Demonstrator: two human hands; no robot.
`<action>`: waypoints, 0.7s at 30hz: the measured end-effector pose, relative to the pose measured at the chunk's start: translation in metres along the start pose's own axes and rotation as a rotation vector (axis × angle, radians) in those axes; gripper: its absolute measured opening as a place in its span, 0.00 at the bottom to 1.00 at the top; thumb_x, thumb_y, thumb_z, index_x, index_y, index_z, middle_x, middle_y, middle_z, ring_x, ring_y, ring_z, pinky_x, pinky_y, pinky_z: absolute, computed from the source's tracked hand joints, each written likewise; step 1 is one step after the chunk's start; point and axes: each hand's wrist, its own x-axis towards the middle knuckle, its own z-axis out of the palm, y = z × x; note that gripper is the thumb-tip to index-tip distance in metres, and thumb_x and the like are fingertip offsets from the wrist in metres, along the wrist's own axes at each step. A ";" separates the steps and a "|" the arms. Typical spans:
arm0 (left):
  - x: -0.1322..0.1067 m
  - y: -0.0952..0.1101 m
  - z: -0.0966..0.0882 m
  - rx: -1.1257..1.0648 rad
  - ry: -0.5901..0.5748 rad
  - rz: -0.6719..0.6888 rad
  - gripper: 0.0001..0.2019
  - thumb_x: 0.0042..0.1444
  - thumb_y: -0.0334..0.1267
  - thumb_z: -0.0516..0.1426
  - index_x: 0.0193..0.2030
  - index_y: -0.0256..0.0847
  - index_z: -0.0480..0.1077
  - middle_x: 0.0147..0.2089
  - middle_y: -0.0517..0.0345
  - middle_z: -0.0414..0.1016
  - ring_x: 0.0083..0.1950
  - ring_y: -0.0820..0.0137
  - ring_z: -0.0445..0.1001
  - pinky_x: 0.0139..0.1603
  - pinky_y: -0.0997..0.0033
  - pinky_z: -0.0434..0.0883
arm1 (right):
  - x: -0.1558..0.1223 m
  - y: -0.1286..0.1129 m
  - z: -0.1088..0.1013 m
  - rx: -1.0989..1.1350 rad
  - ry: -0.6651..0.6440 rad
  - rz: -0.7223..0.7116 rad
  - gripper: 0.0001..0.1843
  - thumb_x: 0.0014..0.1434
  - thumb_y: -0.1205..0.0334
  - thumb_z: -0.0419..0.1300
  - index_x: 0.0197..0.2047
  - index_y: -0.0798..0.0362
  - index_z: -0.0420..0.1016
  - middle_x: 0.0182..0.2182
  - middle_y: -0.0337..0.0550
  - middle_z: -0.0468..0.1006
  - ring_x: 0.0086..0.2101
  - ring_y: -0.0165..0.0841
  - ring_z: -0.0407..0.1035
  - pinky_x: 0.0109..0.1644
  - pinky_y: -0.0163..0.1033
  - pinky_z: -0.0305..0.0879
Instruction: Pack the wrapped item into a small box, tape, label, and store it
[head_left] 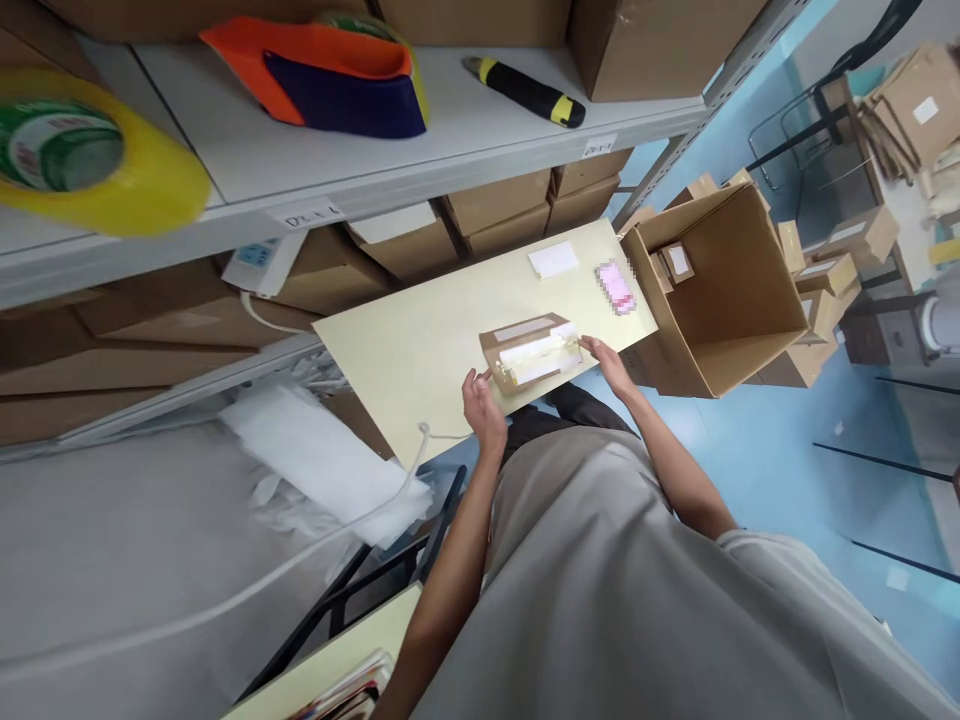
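A small brown cardboard box [491, 350] rests on the pale yellow tabletop in front of me. On it lie a white label with a shiny, transparent-looking surface [536, 357] and a narrower pale strip [523, 329] behind that. My left hand [484, 408] is closed at the box's near left corner, fingers partly tucked behind the edge. At the opposite end my right hand [609, 366] has its fingertips together on the right edge, close to the end of the label. Whether they pinch the label or the box is hard to make out.
Right of the pale table [420, 330] stands a large open carton [720, 290] with small boxes inside. A white card [553, 260] and a pixelated pink item [616, 287] lie behind the box. Overhead, a shelf [465, 160] bears a tape roll [105, 150] and a cutter [525, 92].
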 end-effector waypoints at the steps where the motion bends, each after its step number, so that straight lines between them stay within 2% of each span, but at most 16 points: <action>1: -0.003 0.008 0.007 -0.002 -0.034 0.028 0.30 0.83 0.59 0.42 0.75 0.44 0.69 0.71 0.41 0.82 0.78 0.58 0.77 0.82 0.54 0.71 | -0.002 -0.003 -0.012 0.013 0.027 -0.007 0.50 0.65 0.15 0.59 0.67 0.48 0.86 0.71 0.54 0.84 0.77 0.52 0.70 0.86 0.58 0.60; 4: -0.010 0.023 0.031 -0.007 -0.115 0.045 0.30 0.84 0.58 0.41 0.73 0.45 0.71 0.71 0.43 0.83 0.77 0.59 0.78 0.82 0.55 0.72 | -0.006 -0.004 -0.042 0.043 0.089 0.039 0.50 0.62 0.15 0.62 0.65 0.49 0.87 0.69 0.56 0.85 0.76 0.53 0.72 0.84 0.59 0.63; 7: -0.011 0.025 0.050 0.009 -0.137 -0.032 0.26 0.82 0.59 0.47 0.66 0.45 0.75 0.68 0.42 0.84 0.75 0.56 0.80 0.79 0.54 0.75 | -0.008 0.003 -0.058 0.072 0.111 0.136 0.45 0.61 0.17 0.66 0.58 0.48 0.89 0.65 0.56 0.88 0.75 0.55 0.73 0.83 0.63 0.64; 10: -0.010 0.026 0.061 0.090 -0.071 -0.096 0.22 0.79 0.59 0.53 0.59 0.45 0.78 0.65 0.42 0.83 0.71 0.53 0.81 0.75 0.53 0.78 | -0.007 0.009 -0.068 0.145 0.038 0.169 0.41 0.58 0.18 0.70 0.53 0.47 0.90 0.61 0.55 0.90 0.73 0.58 0.75 0.81 0.66 0.67; 12: -0.013 0.036 0.069 0.141 -0.016 -0.039 0.22 0.78 0.59 0.54 0.59 0.46 0.79 0.62 0.44 0.82 0.69 0.53 0.82 0.72 0.52 0.80 | -0.005 0.010 -0.079 0.210 -0.020 0.149 0.41 0.55 0.18 0.73 0.53 0.46 0.91 0.62 0.54 0.90 0.72 0.58 0.76 0.80 0.66 0.69; 14: -0.021 0.059 0.084 0.174 0.036 0.076 0.21 0.78 0.58 0.55 0.60 0.47 0.79 0.60 0.45 0.80 0.67 0.53 0.82 0.69 0.52 0.82 | 0.000 0.008 -0.100 0.266 -0.051 0.119 0.42 0.54 0.19 0.75 0.55 0.45 0.91 0.63 0.52 0.90 0.70 0.58 0.78 0.79 0.65 0.71; 17: -0.043 0.109 0.130 0.227 0.075 0.230 0.20 0.79 0.56 0.55 0.63 0.48 0.78 0.61 0.45 0.78 0.66 0.54 0.82 0.69 0.52 0.82 | 0.014 0.006 -0.154 0.358 -0.041 0.082 0.41 0.56 0.20 0.75 0.58 0.44 0.91 0.63 0.51 0.89 0.65 0.56 0.82 0.76 0.63 0.75; 19: -0.064 0.146 0.175 0.276 0.040 0.301 0.20 0.80 0.54 0.54 0.67 0.50 0.78 0.63 0.45 0.76 0.68 0.54 0.81 0.72 0.52 0.81 | 0.026 0.010 -0.205 0.433 0.024 0.065 0.42 0.58 0.20 0.74 0.60 0.44 0.90 0.64 0.52 0.89 0.62 0.55 0.84 0.73 0.61 0.78; 21: -0.087 0.177 0.228 0.305 -0.060 0.374 0.20 0.80 0.52 0.55 0.70 0.50 0.77 0.64 0.45 0.76 0.70 0.53 0.80 0.75 0.50 0.79 | 0.036 0.021 -0.261 0.484 0.138 0.059 0.42 0.60 0.20 0.70 0.62 0.44 0.89 0.64 0.52 0.89 0.62 0.54 0.84 0.71 0.58 0.79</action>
